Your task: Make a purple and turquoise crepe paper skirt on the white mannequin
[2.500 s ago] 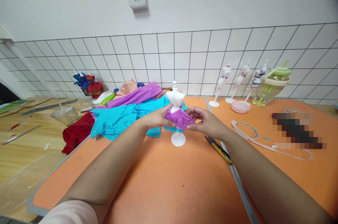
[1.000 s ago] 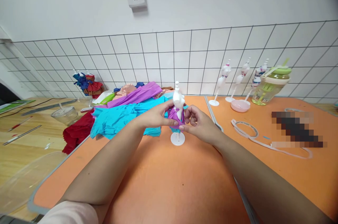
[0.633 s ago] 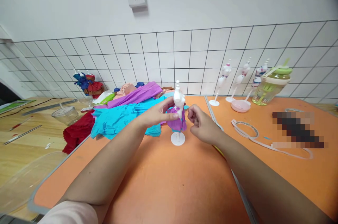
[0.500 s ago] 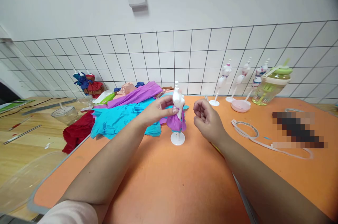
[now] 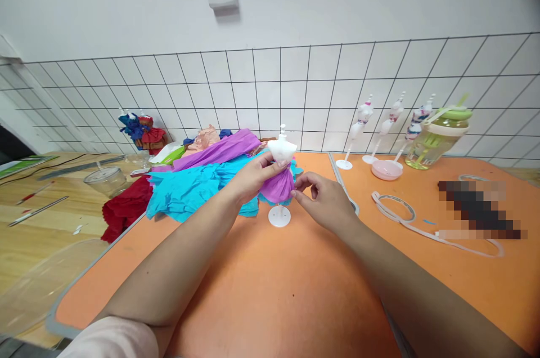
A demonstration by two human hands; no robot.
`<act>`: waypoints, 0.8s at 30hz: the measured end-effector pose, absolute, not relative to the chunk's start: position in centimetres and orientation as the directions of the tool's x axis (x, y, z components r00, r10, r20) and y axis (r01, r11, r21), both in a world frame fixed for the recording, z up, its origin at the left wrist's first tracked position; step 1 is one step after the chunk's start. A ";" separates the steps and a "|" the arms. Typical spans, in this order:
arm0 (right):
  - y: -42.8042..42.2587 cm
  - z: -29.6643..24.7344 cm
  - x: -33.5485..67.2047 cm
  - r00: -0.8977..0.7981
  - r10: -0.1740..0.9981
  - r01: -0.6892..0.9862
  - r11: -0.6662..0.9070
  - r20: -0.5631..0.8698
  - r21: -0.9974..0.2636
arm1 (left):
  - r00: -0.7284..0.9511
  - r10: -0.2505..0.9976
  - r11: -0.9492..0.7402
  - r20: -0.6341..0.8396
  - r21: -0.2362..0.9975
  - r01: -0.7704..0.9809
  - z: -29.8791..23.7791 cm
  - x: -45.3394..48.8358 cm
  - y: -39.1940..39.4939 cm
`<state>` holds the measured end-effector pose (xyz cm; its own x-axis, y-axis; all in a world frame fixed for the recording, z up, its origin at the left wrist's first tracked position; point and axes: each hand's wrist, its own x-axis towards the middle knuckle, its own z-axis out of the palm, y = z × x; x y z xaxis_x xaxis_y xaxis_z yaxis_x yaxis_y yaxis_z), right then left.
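Note:
A small white mannequin (image 5: 282,149) on a round foot stands on the orange mat (image 5: 270,290), wearing a purple crepe-paper skirt (image 5: 278,187). My left hand (image 5: 253,177) is closed in a pinch at the mannequin's waist, holding the top of the purple skirt against it. At the skirt's lower right edge, my right hand (image 5: 324,203) touches the paper with thumb and forefinger pinched.
Sheets of blue, purple and red crepe paper (image 5: 189,186) lie behind to the left. Three dressed mannequins (image 5: 390,121), a pink dish (image 5: 387,169) and a green-lidded bottle (image 5: 436,138) stand at the back right. White tape loops (image 5: 396,209) lie right. A plastic cup (image 5: 101,180) sits left.
The mannequin has been turned from side-on to face me. My right hand, which had come off the skirt, is back at its lower right edge. My left hand has kept its pinch at the waist.

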<state>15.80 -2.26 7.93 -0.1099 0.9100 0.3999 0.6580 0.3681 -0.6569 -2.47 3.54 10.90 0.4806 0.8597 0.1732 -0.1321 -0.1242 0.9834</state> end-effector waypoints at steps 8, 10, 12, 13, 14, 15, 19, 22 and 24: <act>-2.4 8.4 16.5 0.041 0.821 0.674 0.398 0.569 -0.622 | 0.452 0.872 -0.153 0.191 0.981 -0.120 11.1 -2.5 3.7; -2.8 8.8 16.3 0.038 0.794 0.674 0.428 0.607 -0.602 | 0.454 0.857 -0.227 0.245 0.969 -0.095 11.1 -1.9 3.2; -3.2 9.0 16.1 0.046 0.778 0.687 0.430 0.626 -0.585 | 0.459 0.838 -0.280 0.294 0.955 -0.100 11.0 -1.4 2.7; -3.3 9.1 16.0 0.061 0.774 0.694 0.421 0.630 -0.584 | 0.457 0.833 -0.294 0.310 0.950 -0.109 10.9 -1.1 2.6; -3.3 9.2 15.9 0.079 0.771 0.697 0.411 0.632 -0.588 | 0.453 0.832 -0.301 0.320 0.947 -0.115 10.8 -1.0 2.4; -3.4 9.2 15.9 0.096 0.769 0.695 0.402 0.632 -0.596 | 0.448 0.834 -0.305 0.323 0.945 -0.114 10.7 -0.8 2.4; -3.5 9.2 15.9 0.102 0.758 0.693 0.411 0.645 -0.593 | 0.428 0.848 -0.303 0.312 0.949 -0.091 10.3 -0.8 2.6; -3.7 9.2 16.0 0.089 0.744 0.723 0.409 0.662 -0.557 | 0.422 0.848 -0.303 0.321 0.947 -0.111 10.3 -0.8 2.8; -3.8 9.3 16.0 0.085 0.738 0.744 0.399 0.669 -0.535 | 0.415 0.847 -0.314 0.332 0.943 -0.113 10.3 -0.8 2.7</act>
